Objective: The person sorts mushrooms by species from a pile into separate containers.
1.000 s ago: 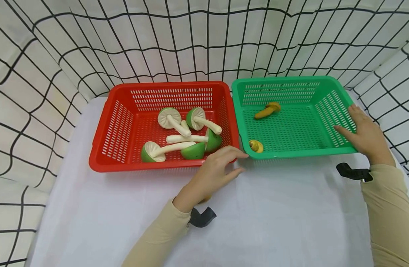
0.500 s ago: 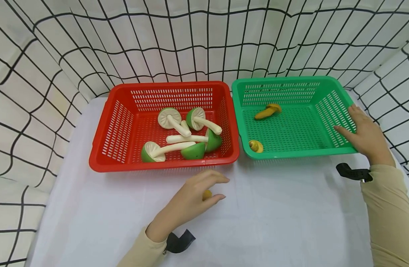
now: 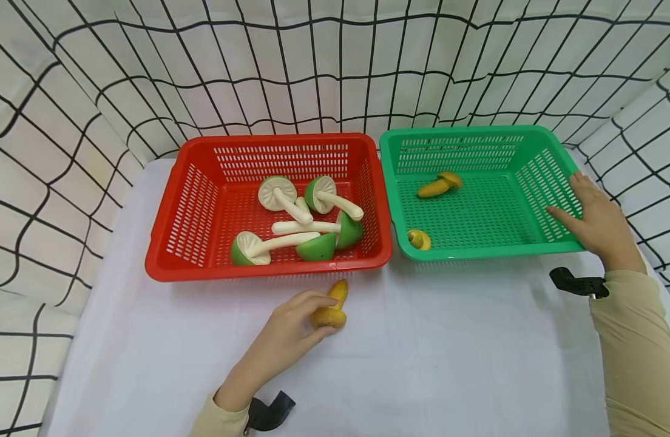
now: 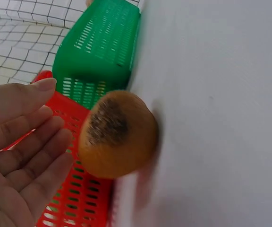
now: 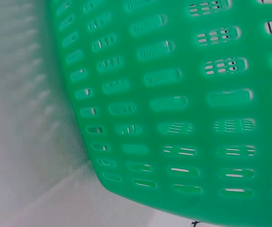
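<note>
A yellow toy mushroom lies on the white cloth in front of the red basket. My left hand is beside its cap, with the fingers spread and the thumb apart. In the left wrist view the rounded cap, brown with a dark patch, sits just beyond the fingertips, and a gap shows between them. My right hand rests over the right rim of the green basket, thumb on the inner side. The right wrist view shows only the perforated basket wall, no fingers.
Several green-capped toy mushrooms with white stems lie in the red basket. The green basket holds a yellow mushroom near the back and another yellow piece at the front left corner. Black-lined netting stands behind both baskets.
My left hand has moved from between the baskets down and left to the yellow mushroom on the cloth, uncovering it. My right hand has stayed on the green basket's rim.
</note>
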Demonstrator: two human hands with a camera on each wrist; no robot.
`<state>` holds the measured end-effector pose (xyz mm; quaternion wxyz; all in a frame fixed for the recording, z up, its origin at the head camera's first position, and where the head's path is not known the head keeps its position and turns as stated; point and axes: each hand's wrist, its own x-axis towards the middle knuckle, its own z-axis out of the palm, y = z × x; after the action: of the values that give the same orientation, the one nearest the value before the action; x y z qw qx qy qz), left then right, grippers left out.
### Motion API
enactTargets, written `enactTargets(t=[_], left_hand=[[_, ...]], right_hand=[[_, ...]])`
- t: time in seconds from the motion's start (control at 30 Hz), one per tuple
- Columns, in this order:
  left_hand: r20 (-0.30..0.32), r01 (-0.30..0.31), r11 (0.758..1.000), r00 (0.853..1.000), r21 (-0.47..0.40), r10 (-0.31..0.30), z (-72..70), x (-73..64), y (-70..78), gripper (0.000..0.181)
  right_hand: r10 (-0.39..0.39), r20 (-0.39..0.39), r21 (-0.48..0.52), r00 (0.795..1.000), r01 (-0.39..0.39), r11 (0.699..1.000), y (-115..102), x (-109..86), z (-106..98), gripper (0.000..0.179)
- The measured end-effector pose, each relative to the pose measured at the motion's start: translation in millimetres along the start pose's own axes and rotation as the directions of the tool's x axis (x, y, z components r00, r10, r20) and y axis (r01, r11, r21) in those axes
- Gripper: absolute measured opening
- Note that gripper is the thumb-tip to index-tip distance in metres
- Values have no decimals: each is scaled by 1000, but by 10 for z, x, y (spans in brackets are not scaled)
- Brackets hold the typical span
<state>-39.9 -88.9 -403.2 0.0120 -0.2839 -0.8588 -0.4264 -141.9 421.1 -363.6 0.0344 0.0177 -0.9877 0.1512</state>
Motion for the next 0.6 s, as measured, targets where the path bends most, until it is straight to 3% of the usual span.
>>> enactTargets(t=[0.23, 0.6], left_hand=[[-17, 119, 993, 993, 16, -119, 26, -46, -97, 44], [-15, 148, 989, 989, 11, -148, 110, -67, -187, 49]], right_hand=[[5, 4, 1, 1000, -5, 1000, 1, 3, 0, 77], [11, 11, -2, 1000, -11, 1000, -25, 6, -1, 77]])
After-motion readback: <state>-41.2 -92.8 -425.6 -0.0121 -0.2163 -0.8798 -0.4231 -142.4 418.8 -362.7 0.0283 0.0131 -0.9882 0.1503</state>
